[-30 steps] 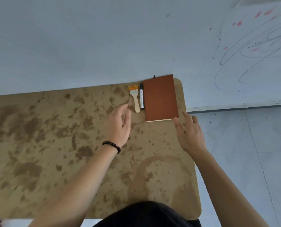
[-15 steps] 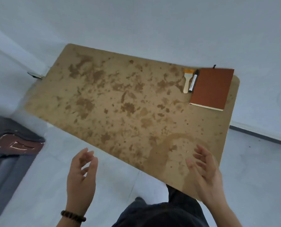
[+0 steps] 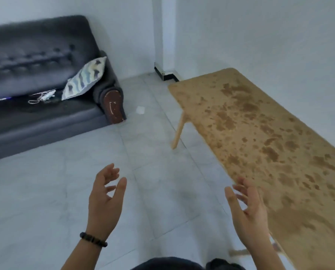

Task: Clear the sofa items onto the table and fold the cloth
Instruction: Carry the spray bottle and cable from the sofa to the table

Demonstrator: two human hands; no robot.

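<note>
the view has swung round since half a second ago: the sofa now shows in full, far ahead-left of the left hand. both hands hang loose, holding nothing. the table edge runs just beside the right hand. a white cord and cushion lie on the sofa, open floor between.

The sofa is showing dark tufted cloth; the tabletop is looking like matt, blotched wood; the floor is showing smooth tiles.
</note>
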